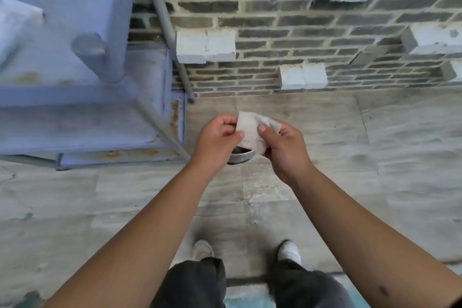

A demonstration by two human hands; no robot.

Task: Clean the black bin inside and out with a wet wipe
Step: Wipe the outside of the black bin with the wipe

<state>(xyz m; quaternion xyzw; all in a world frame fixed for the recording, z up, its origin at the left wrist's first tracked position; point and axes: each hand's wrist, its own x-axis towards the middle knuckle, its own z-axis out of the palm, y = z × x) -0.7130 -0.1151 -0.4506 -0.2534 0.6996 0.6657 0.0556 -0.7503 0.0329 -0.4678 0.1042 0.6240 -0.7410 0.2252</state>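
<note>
A white wet wipe (250, 132) is stretched between both my hands at chest height over the stone floor. My left hand (215, 140) pinches its left edge with thumb and fingers. My right hand (282, 147) grips its right side, thumb on top. Directly below the wipe, a small part of a dark round object with a pale rim (241, 156) shows on the floor; most of it is hidden by my hands and the wipe, and I cannot tell if it is the black bin.
A blue metal staircase (87, 120) with rusty edges and a grey railing (162, 20) fills the left. A grey brick wall (300, 32) with protruding white blocks stands ahead. My feet in white shoes (288, 251) stand on the stone paving.
</note>
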